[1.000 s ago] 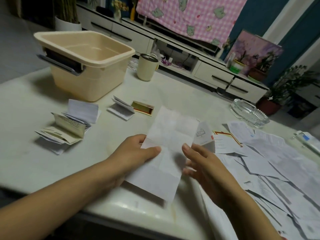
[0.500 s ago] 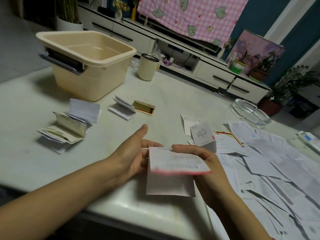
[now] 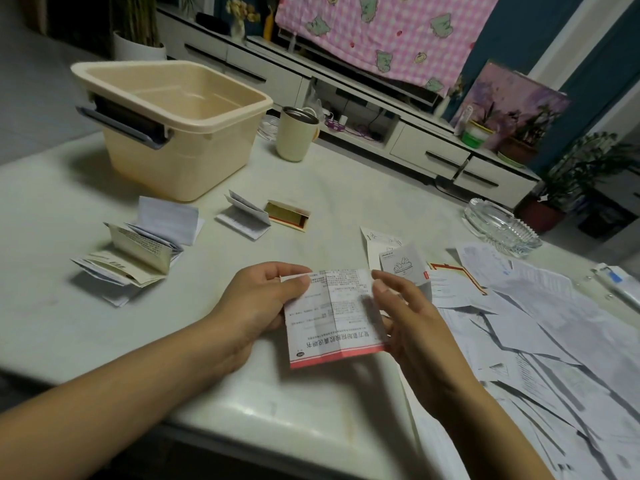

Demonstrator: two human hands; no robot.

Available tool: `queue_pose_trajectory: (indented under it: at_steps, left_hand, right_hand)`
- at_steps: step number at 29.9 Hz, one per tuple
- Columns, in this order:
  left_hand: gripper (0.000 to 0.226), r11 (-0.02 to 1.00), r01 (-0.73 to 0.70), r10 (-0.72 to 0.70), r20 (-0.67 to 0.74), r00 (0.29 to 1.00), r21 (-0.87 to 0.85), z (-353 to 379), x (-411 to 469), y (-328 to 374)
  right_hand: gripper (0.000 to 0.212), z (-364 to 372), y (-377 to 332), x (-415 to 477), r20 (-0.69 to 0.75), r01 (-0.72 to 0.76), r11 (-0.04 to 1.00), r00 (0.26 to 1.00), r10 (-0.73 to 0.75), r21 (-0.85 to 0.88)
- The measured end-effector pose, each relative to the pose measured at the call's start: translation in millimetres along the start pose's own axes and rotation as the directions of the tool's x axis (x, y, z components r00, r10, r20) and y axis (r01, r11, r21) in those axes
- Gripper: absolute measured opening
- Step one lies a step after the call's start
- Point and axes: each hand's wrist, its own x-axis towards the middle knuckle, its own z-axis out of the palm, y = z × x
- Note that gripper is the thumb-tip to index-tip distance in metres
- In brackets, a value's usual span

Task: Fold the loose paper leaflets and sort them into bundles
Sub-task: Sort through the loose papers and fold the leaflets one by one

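Observation:
A white printed leaflet with a pink lower edge point(image 3: 334, 315) is folded over and held just above the table's near edge. My left hand point(image 3: 263, 299) pinches its upper left corner between thumb and fingers. My right hand point(image 3: 412, 317) holds its right side, thumb on top and fingers behind. A bundle of folded leaflets point(image 3: 135, 251) lies to the left, and a smaller folded bundle point(image 3: 244, 218) sits further back. Several loose flat leaflets point(image 3: 540, 327) cover the table on the right.
A beige plastic tub point(image 3: 173, 126) stands at the back left, with a cream mug point(image 3: 294, 135) beside it. A small gold and white box point(image 3: 287, 216) lies by the smaller bundle. A glass ashtray point(image 3: 502, 228) sits at the back right. The white table point(image 3: 52, 306) ends close to me.
The leaflet was open and flat a second ago. It is now folded in half with the printed side up, and both hands hold its upper corners.

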Motion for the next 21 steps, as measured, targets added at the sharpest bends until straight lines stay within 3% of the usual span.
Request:
queue_pose_trajectory:
  at_steps: [3, 8, 11, 13, 17, 19, 21]
  left_hand:
    - [0.008, 1.0, 0.006, -0.005, 0.053, 0.999, -0.028, -1, 0, 0]
    - [0.019, 0.988, -0.019, -0.021, 0.25, 0.968, 0.154, 0, -2, -3]
    - [0.013, 0.982, -0.106, 0.07, 0.216, 0.974, 0.157, 3, -3, -5]
    - [0.013, 0.982, -0.141, 0.116, 0.193, 0.974, 0.125, 3, -2, -4]
    - [0.015, 0.982, -0.178, 0.163, 0.201, 0.966, 0.056, 4, -2, -1]
    - [0.014, 0.982, -0.181, 0.167, 0.213, 0.963, 0.047, 5, -3, -2]
    - [0.016, 0.973, -0.223, 0.21, 0.177, 0.961, 0.056, 5, -3, -3]
  right_hand:
    - [0.034, 1, 5, -1, -0.006, 0.033, 0.993, 0.999, -0.034, -0.116]
    - [0.025, 2, 3, -3, -0.081, 0.171, 0.954, 0.977, -0.196, -0.246]
    - [0.011, 2, 2, -6, -0.067, 0.329, 0.801, 0.908, -0.414, -0.499]
    - [0.025, 3, 1, -11, 0.032, 0.385, 0.729, 0.894, -0.447, -0.566]
    - [0.02, 13, 2, -18, 0.219, 0.382, 0.817, 0.923, -0.316, -0.433]
    - [0.02, 17, 5, -17, 0.207, 0.348, 0.857, 0.935, -0.288, -0.38]
    - [0.022, 18, 4, -16, 0.144, 0.225, 0.937, 0.971, -0.192, -0.266]
